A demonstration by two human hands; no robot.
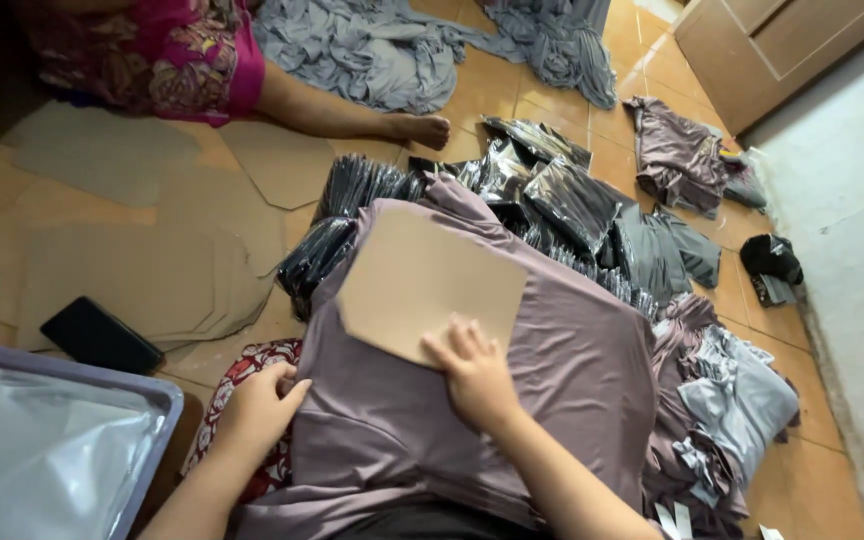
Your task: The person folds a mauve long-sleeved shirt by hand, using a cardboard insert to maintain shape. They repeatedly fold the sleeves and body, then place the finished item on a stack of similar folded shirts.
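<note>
A mauve garment [552, 380] lies spread flat in front of me. A tan cardboard sheet [422, 275] rests on its upper part. My right hand [472, 370] presses flat on the near edge of the cardboard, fingers spread. At the garment's left edge, my left hand [257, 405] pinches the fabric. Under that edge a red patterned cloth [242, 375] shows.
Black glossy packed bags [552, 190] pile up behind the garment. Loose grey and mauve garments [732, 400] lie at right. Cardboard sheets [142, 270] and a black phone [100, 335] are at left, a plastic-filled bin [42, 440] near left. Another person's foot [417, 128] is at the far side.
</note>
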